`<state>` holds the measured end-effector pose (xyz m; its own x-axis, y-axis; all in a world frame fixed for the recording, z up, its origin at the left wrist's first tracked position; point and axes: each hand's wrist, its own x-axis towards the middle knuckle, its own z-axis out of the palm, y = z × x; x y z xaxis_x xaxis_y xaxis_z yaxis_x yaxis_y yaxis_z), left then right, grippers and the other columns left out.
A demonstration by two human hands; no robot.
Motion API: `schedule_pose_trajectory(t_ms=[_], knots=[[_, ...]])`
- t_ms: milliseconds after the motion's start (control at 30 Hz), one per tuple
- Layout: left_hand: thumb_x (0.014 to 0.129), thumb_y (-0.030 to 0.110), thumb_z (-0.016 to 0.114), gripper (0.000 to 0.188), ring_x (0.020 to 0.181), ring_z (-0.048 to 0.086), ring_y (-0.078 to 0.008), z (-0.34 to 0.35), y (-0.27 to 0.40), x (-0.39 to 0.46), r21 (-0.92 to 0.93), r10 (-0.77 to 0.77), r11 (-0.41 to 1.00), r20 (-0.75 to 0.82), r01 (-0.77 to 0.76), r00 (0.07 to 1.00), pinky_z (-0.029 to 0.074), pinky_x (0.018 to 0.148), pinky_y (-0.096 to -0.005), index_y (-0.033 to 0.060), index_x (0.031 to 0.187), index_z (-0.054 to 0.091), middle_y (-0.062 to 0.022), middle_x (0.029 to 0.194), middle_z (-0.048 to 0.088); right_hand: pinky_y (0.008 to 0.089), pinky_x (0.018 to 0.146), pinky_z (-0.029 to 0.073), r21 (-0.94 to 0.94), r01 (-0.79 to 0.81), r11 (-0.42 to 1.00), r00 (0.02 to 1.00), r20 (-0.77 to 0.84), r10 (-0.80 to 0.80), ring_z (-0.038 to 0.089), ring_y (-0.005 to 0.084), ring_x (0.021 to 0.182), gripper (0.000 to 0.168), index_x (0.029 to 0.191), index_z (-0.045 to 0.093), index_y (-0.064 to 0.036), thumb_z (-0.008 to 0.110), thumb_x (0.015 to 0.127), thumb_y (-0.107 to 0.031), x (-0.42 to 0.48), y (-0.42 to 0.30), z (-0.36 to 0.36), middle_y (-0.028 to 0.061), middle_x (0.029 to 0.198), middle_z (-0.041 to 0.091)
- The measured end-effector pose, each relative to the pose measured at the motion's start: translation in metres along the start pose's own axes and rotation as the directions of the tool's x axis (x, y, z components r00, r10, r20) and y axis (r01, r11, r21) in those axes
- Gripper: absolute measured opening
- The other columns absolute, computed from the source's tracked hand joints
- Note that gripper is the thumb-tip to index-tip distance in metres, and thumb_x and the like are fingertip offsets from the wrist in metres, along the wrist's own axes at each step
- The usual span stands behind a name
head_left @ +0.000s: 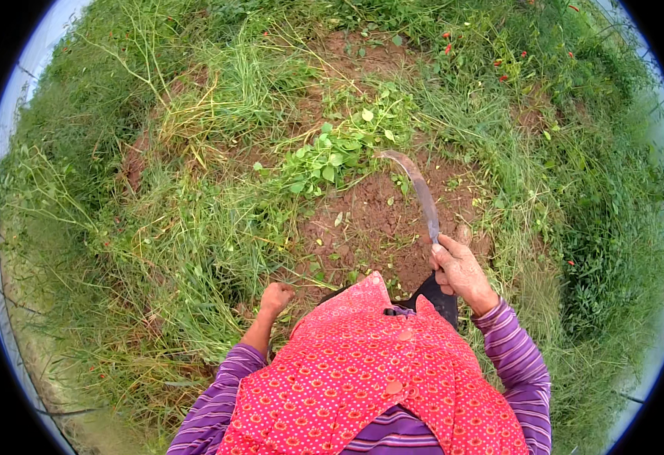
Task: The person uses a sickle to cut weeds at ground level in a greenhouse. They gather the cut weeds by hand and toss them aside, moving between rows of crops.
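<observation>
My right hand (462, 272) is closed around the handle of a sickle (422, 190), whose curved, rust-marked blade points forward and bends to the left over bare reddish soil (366, 219). The blade's tip lies close to a pile of broad-leaved green weeds (323, 159). My left hand (277, 298) hangs low beside my body, its fingers curled, above grass at the left; whether it grips any stems cannot be made out. Most of the sickle's handle is hidden in my right fist.
Tall green plants with small red peppers (501, 77) stand at the upper right. Heaps of grass (246, 96) lie ahead on the left, with dense growth along both sides. Pale sheeting (10, 119) shows at the outer edges.
</observation>
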<state>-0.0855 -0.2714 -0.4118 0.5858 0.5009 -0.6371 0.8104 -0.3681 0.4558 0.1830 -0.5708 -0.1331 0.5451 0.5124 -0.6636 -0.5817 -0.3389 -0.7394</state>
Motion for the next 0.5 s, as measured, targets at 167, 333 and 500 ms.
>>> schedule_pose_trajectory(t_ms=[167,333,500], knots=[[0.073,0.020,0.065,0.025,0.073,0.067,-0.0189,-0.006,-0.017,0.010,0.028,-0.022,0.999,0.002,0.022,1.000,0.052,0.072,-0.0311,0.0045,0.092,0.073,-0.0110,0.080,0.071,0.0211,0.039,0.028,0.345,-0.075,0.936,0.964,-0.215,0.157,0.035,0.0051,0.047,0.022,0.114,0.049,-0.006,0.043,0.098,-0.020,0.026,0.110,-0.030,-0.0017,0.073,0.042],[0.074,0.015,0.065,0.022,0.068,0.065,-0.0155,-0.010,0.002,0.033,-0.030,-0.004,1.000,0.038,0.005,0.999,0.051,0.067,-0.0297,0.0033,0.091,0.073,-0.0081,0.075,0.070,0.0206,0.039,0.029,0.487,0.003,0.874,0.936,-0.308,0.169,0.036,0.0056,0.048,0.021,0.115,0.048,-0.008,0.043,0.097,-0.019,0.018,0.132,-0.039,-0.0011,0.073,0.045],[0.076,0.011,0.066,0.024,0.064,0.062,-0.0133,-0.003,0.022,0.057,-0.076,0.084,0.994,0.040,-0.081,0.996,0.050,0.060,-0.0285,0.0007,0.098,0.070,-0.0068,0.077,0.069,0.0206,0.039,0.029,0.508,0.136,0.851,0.905,-0.413,0.102,0.036,0.0062,0.048,0.030,0.125,0.039,-0.011,0.044,0.096,-0.018,0.021,0.117,-0.042,0.0000,0.072,0.046]])
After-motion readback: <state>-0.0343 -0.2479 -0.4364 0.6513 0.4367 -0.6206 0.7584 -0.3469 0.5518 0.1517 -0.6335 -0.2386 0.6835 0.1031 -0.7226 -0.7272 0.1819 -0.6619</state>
